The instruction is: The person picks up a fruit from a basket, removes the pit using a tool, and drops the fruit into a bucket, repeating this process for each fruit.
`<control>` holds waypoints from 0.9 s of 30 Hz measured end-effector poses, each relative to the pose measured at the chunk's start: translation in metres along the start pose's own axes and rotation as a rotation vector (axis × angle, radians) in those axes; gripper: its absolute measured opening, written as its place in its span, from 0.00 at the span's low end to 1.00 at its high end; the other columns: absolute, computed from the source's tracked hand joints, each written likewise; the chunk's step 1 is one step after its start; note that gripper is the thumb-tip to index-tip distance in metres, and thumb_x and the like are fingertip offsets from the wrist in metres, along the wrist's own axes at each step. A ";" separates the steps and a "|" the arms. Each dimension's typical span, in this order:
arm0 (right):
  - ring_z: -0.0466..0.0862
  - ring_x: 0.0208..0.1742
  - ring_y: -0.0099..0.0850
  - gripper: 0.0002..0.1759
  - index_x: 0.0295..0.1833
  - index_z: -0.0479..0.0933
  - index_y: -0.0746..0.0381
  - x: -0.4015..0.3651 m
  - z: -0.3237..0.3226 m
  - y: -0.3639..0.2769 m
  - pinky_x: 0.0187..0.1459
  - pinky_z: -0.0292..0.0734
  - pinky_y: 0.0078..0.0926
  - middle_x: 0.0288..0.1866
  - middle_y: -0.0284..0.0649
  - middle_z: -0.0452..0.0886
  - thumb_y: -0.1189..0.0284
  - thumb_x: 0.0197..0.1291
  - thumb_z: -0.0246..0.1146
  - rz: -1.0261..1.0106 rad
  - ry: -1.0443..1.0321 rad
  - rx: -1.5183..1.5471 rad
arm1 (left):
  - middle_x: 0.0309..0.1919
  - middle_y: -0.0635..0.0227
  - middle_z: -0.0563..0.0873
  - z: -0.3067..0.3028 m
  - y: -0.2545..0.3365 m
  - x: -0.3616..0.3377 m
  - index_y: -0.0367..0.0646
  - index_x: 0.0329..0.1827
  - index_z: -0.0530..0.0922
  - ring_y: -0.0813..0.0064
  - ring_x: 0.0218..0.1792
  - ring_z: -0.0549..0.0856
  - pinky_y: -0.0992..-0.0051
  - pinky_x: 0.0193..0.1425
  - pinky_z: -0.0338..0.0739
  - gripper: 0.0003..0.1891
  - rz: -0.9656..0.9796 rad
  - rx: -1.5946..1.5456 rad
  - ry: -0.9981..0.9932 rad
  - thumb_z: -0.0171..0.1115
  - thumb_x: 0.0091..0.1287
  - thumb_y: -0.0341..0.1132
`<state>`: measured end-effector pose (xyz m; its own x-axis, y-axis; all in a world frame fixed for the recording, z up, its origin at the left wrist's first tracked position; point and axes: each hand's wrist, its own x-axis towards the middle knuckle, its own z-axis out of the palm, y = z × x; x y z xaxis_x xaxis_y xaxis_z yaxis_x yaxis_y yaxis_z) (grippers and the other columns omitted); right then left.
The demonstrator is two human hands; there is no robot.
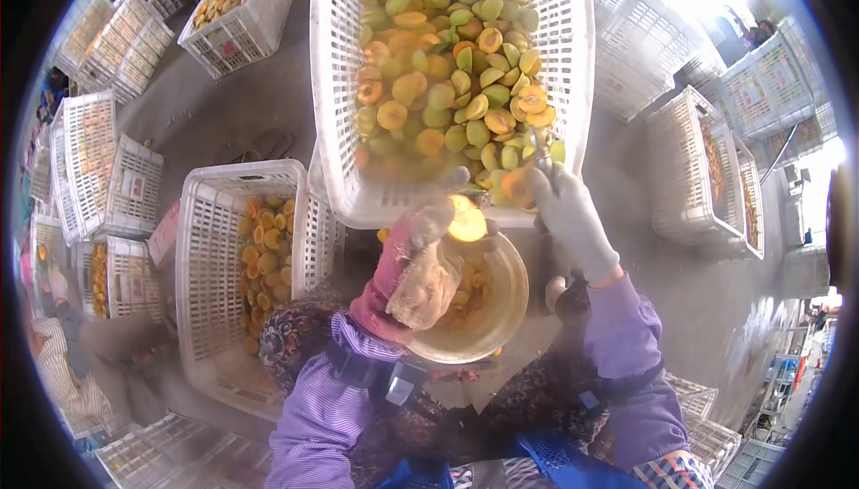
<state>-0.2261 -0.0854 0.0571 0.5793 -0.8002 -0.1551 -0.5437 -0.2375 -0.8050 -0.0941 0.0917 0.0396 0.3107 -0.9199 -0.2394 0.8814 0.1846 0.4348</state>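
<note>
My left hand [420, 252], in a stained, reddish glove, is closed on a halved yellow fruit [467, 219], its cut face up, above a round metal bowl [508, 310]. Orange pieces lie in the bowl. My right hand [565, 212], in a white glove, is closed around a small metal tool [539, 151] at the lower right of a large white crate [586, 59]. That crate holds many green and orange fruits [438, 68], some cut in half. Another orange fruit half [516, 187] shows beside my right fingers.
A white crate [201, 292] with halved orange fruit stands at my left. More crates stand at the upper left [259, 33] and right [684, 176]. Parts of other people [58, 355] show at the left edge and top left.
</note>
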 end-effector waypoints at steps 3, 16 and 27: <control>0.82 0.24 0.49 0.17 0.46 0.74 0.70 0.006 0.008 0.028 0.30 0.78 0.41 0.30 0.51 0.81 0.65 0.64 0.59 -0.385 0.218 -0.600 | 0.44 0.66 0.81 -0.022 -0.002 -0.002 0.41 0.60 0.71 0.71 0.44 0.81 0.72 0.52 0.77 0.16 0.264 0.540 0.126 0.54 0.71 0.34; 0.83 0.28 0.41 0.10 0.42 0.69 0.61 -0.057 0.021 -0.030 0.28 0.77 0.36 0.27 0.40 0.79 0.69 0.61 0.62 -0.609 -0.100 -0.450 | 0.41 0.62 0.84 0.004 0.009 -0.002 0.35 0.52 0.74 0.67 0.43 0.84 0.72 0.51 0.78 0.15 0.672 1.451 0.045 0.61 0.63 0.26; 0.83 0.28 0.36 0.23 0.57 0.69 0.67 -0.062 0.042 -0.011 0.31 0.78 0.33 0.34 0.41 0.80 0.72 0.55 0.60 -0.601 -0.213 -0.616 | 0.45 0.48 0.80 -0.029 0.001 -0.018 0.26 0.44 0.77 0.49 0.47 0.80 0.47 0.61 0.71 0.14 1.115 2.289 -0.054 0.58 0.57 0.26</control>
<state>-0.2304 -0.0097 0.0516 0.9397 -0.3395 0.0417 -0.3058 -0.8883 -0.3427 -0.0881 0.1188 0.0192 0.1269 -0.8111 0.5710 -0.9895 -0.0631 0.1304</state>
